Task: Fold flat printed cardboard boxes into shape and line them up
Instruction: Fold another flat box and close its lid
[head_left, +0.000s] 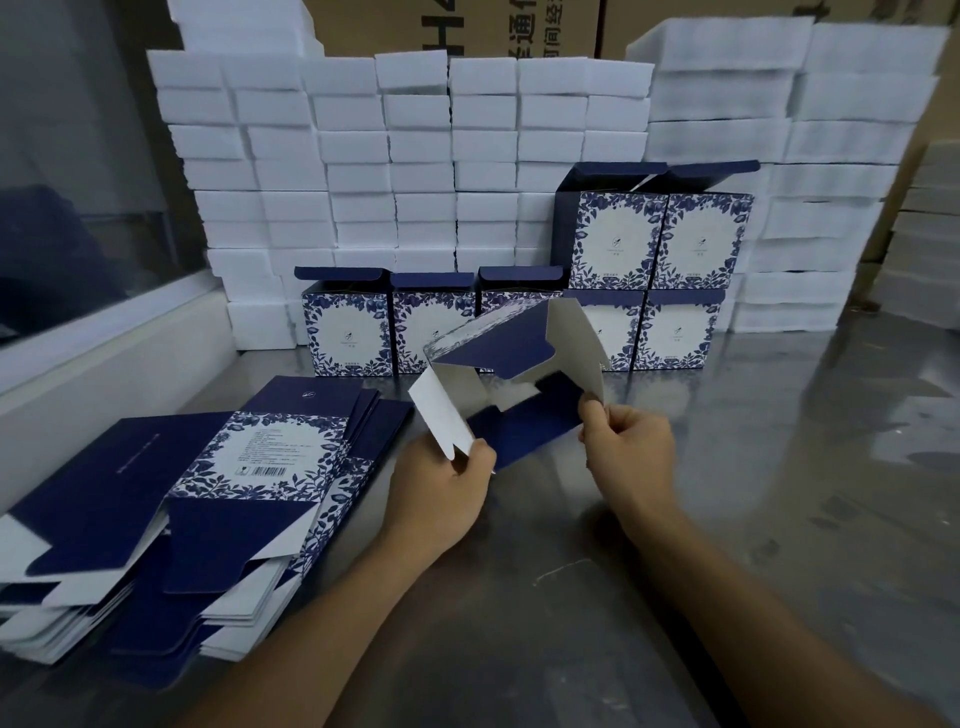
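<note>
Both hands hold one box (511, 358) up over the shiny desk (779, 467). The box is half open, with its flaps sticking out. The left hand (441, 488) pinches a white flap (441, 415) at the near left side of the box. The right hand (626, 447) pinches the edge of another flap (579, 343) on the right side. The fingers of both hands are curled on the card.

Left of the left hand lies a pile of flat boxes (197, 499). They are dark blue with blue leaves printed on white.

Past the hands stands a row of boxes (348, 327) that are already folded. Their lids stick up. The held box hides part of the row. Two more boxes (654, 239) sit on top of the row, on the right end.

Behind the boxes is a big wall of white blocks (415, 156), stacked high. Brown cartons (467, 26) show above the blocks.
</note>
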